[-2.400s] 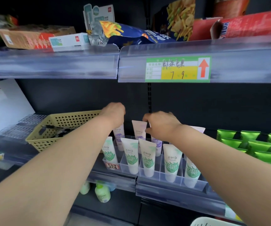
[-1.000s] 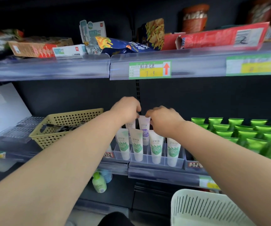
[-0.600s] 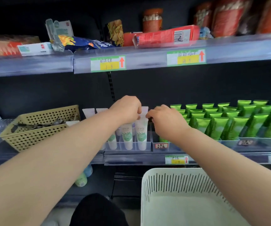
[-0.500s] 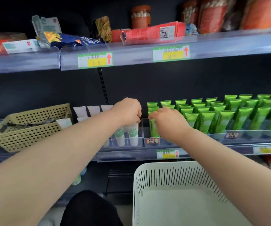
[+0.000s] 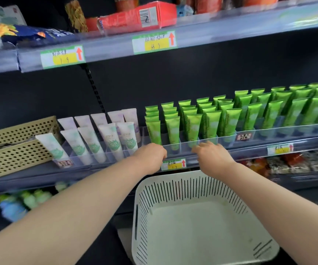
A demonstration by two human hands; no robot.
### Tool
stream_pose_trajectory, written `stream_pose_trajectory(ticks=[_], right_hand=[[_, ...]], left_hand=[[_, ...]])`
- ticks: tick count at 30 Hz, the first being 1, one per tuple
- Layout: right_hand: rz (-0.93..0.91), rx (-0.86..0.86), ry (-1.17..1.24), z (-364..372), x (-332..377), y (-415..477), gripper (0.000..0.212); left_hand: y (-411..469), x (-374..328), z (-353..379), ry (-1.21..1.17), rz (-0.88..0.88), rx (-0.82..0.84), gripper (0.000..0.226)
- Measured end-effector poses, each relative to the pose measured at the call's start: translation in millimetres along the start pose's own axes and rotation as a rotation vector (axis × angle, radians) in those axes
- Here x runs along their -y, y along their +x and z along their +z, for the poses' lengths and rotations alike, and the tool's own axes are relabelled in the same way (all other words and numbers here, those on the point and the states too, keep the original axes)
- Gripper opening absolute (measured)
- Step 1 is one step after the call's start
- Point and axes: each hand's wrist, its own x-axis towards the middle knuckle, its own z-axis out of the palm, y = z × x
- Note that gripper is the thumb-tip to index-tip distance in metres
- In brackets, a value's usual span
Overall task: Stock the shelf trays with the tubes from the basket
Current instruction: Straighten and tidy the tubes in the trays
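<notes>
Straightening the green tubes point(image 5: 192, 127)
My left hand point(image 5: 150, 157) curled, hold unclear; my right hand point(image 5: 213, 155) lay open on the tray point(image 5: 181, 150); it needed even nudging.

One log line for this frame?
left hand: at green tube tray front | right hand: touching tray front | white basket: looks empty

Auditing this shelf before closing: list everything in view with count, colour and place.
green tubes: dozens, green, right tray, middle shelf
white tubes: about ten, white, left tray, middle shelf
white basket: one, white, below shelf, no tubes visible inside
perforated basket: one, beige, middle shelf, far left
price labels: several, green-yellow, shelf edges
red box: one, red, top shelf
snack bag: one, blue, top shelf
bottles: several, blurred, lower left
left hand: one, at right tray's front edge
right hand: one, same edge
</notes>
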Motion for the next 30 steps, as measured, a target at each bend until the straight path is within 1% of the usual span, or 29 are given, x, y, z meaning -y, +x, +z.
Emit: stream_pose_trajectory(ticks=[3,6,11,14,18,23,30], right_hand=[[-0.013,0.042,0.019,16.0,-3.1,-1.3,0.045],[-0.049,0.046,0.024,33.9,-3.1,3.5,0.050],[-0.072,-0.007,0.023,62.2,-1.5,9.6,0.060],[-0.081,-0.061,-0.004,75.0,0.0,15.0,0.054],[-0.069,-0.192,-0.009,84.7,2.3,21.1,0.045],[-0.088,-0.257,0.032,90.8,5.9,20.2,0.049],[-0.107,-0.283,0.056,99.5,3.1,16.2,0.050]], left_hand=[[1.8,-4.0,24.3,0.024,0.026,0.027,0.036],[5.4,-4.3,41.3,0.006,0.023,-0.030,0.039],[9.5,0.8,62.1,0.003,0.029,-0.074,0.057],[13.3,5.1,64.4,-0.003,0.056,-0.110,0.060],[11.9,5.5,65.5,0.050,0.095,-0.148,0.064],[4.8,9.0,81.0,0.131,0.131,-0.270,0.069],[-1.9,0.0,100.0,0.171,0.045,-0.274,0.082]])
